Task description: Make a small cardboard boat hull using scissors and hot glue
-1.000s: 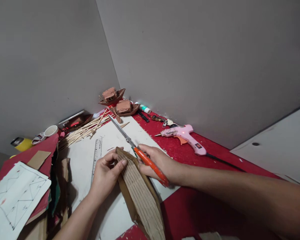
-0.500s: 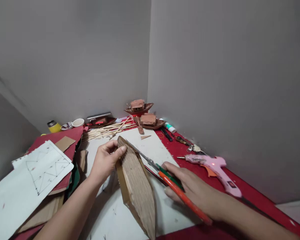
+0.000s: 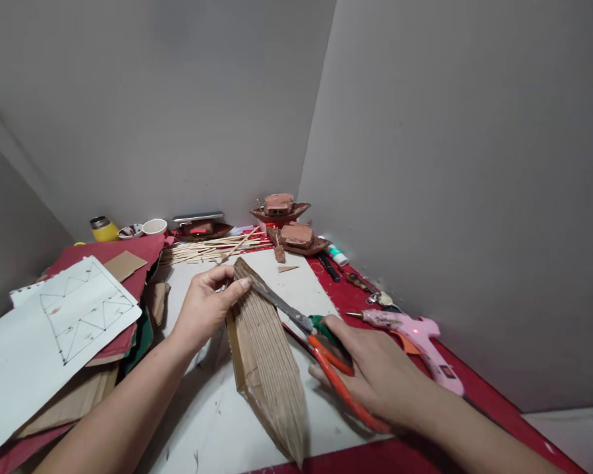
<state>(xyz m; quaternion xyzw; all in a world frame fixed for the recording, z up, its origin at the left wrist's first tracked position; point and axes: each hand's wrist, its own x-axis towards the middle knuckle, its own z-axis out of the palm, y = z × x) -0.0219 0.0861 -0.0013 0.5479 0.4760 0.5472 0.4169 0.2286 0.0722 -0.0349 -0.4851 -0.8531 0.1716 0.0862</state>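
A boat-shaped piece of ribbed cardboard (image 3: 269, 368), pointed at its near end, is tilted over the white sheet (image 3: 202, 421). My left hand (image 3: 215, 299) pinches its far end between thumb and fingers. Scissors (image 3: 304, 322) with orange and green handles are in my right hand (image 3: 360, 362), its fingers wrapped around the grips. Their blades lie along the right edge of the cardboard's far end, close to my left thumb. Whether the tips are cutting into it I cannot tell. A thin dark stick (image 3: 296, 339) shows below the blades.
A pink glue gun (image 3: 420, 336) lies at right on the red table (image 3: 494, 388). Behind are model boats (image 3: 299, 238), thin sticks (image 3: 207, 251), a white cup (image 3: 155, 227) and a yellow bottle (image 3: 103, 229). Stacked cardboard with a drawing sheet (image 3: 79, 316) fills the left side.
My right hand has turned the scissors, and their handles now sit further left. The cardboard has shifted slightly. The whole view has tilted a little.
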